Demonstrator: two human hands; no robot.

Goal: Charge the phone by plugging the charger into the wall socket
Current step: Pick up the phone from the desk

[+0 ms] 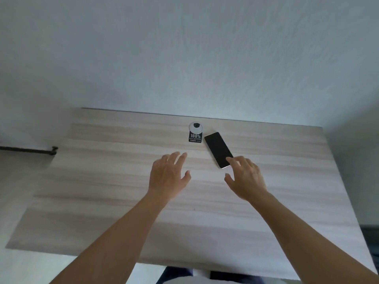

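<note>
A black phone (217, 148) lies screen up and dark on the light wooden desk (123, 181), slanted, near the back edge. My right hand (246, 177) hovers at the phone's near end, fingers spread, a fingertip over its lower corner; whether it touches is unclear. My left hand (169, 175) is open above the desk, left of the phone, holding nothing. No charger, cable or wall socket is in view.
A round grey cable grommet (196, 127) with a black "100%" sticker (195, 138) below it sits near the desk's back edge, just left of the phone. A pale wall (184, 58) rises behind. A dark rod (28, 149) runs along the wall at left.
</note>
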